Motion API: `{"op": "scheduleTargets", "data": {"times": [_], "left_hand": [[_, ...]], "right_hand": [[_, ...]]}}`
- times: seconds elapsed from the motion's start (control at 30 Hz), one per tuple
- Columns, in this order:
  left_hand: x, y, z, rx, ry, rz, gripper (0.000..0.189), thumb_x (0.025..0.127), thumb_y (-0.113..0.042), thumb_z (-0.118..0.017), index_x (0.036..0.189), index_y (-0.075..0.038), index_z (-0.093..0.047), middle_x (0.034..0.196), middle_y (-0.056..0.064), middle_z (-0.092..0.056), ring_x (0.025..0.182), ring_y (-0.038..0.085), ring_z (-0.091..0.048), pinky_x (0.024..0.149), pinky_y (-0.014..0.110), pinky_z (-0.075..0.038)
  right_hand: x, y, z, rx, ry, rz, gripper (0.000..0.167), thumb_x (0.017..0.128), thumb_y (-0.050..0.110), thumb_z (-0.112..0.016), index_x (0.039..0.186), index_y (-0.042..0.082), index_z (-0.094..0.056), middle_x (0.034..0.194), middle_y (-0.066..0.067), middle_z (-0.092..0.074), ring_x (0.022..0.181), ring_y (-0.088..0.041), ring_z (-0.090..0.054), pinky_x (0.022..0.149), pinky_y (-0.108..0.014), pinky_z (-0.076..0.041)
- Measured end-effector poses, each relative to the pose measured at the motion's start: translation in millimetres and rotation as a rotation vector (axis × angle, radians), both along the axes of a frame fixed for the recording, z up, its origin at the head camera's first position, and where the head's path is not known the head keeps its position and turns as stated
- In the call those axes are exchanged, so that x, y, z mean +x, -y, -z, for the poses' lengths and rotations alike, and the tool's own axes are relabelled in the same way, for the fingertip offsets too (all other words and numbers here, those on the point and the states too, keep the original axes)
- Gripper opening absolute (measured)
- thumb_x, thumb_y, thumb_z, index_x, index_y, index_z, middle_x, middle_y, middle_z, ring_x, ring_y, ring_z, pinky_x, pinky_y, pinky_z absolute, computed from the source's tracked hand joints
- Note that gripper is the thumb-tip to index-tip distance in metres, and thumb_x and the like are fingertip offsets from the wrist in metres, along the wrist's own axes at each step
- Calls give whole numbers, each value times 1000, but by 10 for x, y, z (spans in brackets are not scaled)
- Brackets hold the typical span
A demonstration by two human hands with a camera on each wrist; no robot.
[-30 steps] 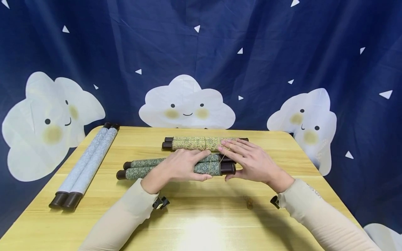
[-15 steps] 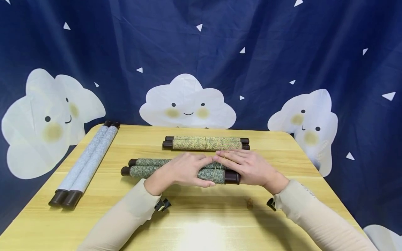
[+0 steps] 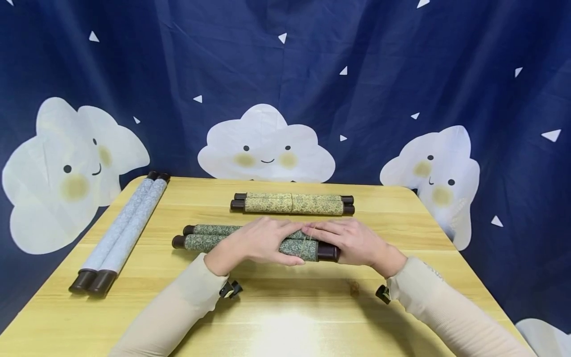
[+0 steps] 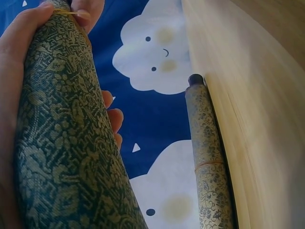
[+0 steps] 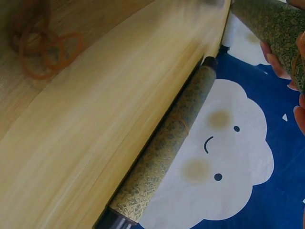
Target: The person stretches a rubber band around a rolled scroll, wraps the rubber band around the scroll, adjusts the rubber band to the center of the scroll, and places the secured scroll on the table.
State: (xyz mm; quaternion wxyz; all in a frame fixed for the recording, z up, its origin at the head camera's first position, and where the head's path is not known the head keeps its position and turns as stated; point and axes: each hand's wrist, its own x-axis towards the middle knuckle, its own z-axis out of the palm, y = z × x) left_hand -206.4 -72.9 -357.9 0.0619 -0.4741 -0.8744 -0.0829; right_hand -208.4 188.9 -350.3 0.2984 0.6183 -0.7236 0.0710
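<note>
A pair of green patterned scrolls (image 3: 205,243) with dark end knobs lies side by side in the hands, held over the table. My left hand (image 3: 263,240) grips them right of their middle, thumb along the near side and fingers over the far side. At their right end, my right hand (image 3: 357,243) pinches a thin rubber band (image 3: 311,233) that runs around the scrolls. The left wrist view shows this rubber band (image 4: 62,11) crossing the green cloth between the fingertips of both hands. The right hand's palm hides part of the right knobs.
Beyond the hands lies a pair of yellow patterned scrolls (image 3: 272,206) with a rubber band at its middle. Pale blue scrolls (image 3: 129,223) lie slanted along the table's left side. Loose rubber bands (image 5: 47,52) rest on the wooden table (image 3: 285,292) nearer the person.
The green scrolls have shifted slightly right and nearer. My right hand has moved left and closer to the left hand, bringing the stretched rubber band in against the scrolls.
</note>
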Motion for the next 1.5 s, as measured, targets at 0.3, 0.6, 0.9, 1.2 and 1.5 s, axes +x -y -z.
{"op": "scheduleTargets", "data": {"times": [0.3, 0.6, 0.9, 1.2, 1.5], "left_hand": [[-38, 21, -3, 52, 1, 45, 86, 87, -68, -54, 146, -6, -43, 129, 11, -62, 47, 2, -39, 51, 16, -42], [-62, 32, 6, 85, -24, 61, 84, 86, -70, -54, 144, -9, -46, 122, 7, -65, 46, 2, -36, 48, 15, -40], [-63, 39, 16, 99, -21, 59, 86, 84, -70, -57, 144, -9, -46, 122, 4, -66, 46, 1, -35, 49, 15, -40], [-62, 40, 14, 116, -58, 86, 86, 85, -72, -53, 141, -7, -48, 121, 5, -66, 47, 1, -38, 50, 13, -40], [-73, 34, 24, 133, -39, 132, 94, 86, -79, -37, 143, -4, -46, 133, 9, -60, 61, 1, -53, 61, 12, -46]], "right_hand": [[-17, 14, -50, 14, 32, -1, 45, 95, 31, -58, 131, 4, -60, 115, -10, -68, 97, -23, -68, 79, -36, -58], [-20, 31, -98, 31, 70, -6, 49, 88, 28, -67, 130, 3, -59, 118, -11, -66, 96, -24, -68, 75, -36, -58], [5, 44, -131, 38, 86, 28, 63, 74, 20, -81, 131, 5, -60, 121, -7, -66, 102, -24, -66, 87, -39, -55], [4, 43, -123, 12, 142, 14, 62, 72, 15, -83, 129, 5, -62, 122, -6, -66, 107, -24, -61, 95, -41, -51], [60, 15, -148, 55, 185, 46, 72, 65, 6, -84, 132, 4, -59, 125, -7, -65, 111, -24, -62, 96, -40, -50]]}}
